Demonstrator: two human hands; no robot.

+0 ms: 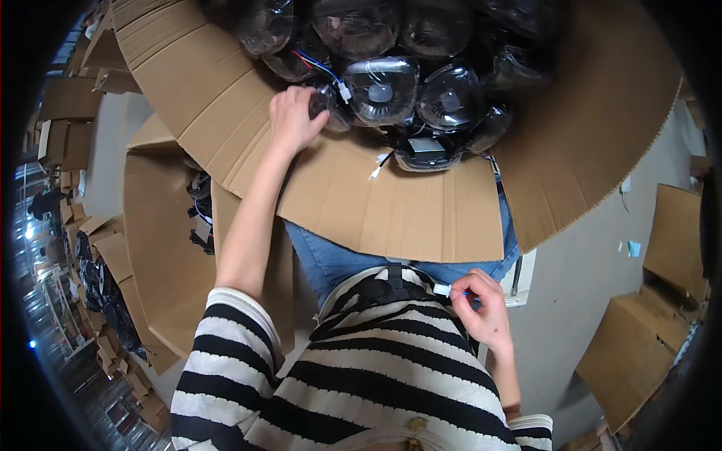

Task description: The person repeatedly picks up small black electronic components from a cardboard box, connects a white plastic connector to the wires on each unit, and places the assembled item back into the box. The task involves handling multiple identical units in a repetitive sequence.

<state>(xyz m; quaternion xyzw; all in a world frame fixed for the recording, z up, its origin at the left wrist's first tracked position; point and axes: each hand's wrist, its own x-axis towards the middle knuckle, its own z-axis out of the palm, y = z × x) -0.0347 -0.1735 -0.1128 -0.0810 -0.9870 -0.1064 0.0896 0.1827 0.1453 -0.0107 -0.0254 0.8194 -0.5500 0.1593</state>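
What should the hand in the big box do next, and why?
Probably lift that one lamp up out of the cardboard box. The left hand already has its fingers around the bagged lamp at the edge of the pile, and its wires trail over the neighbouring lamps, so a slow pull seems wise. The right hand is busy holding a small white connector.

Lamp housings (391,83) piled in large cardboard box (226,98) at top centre; second open box (158,248) lower left; more cartons (669,240) along right edge.
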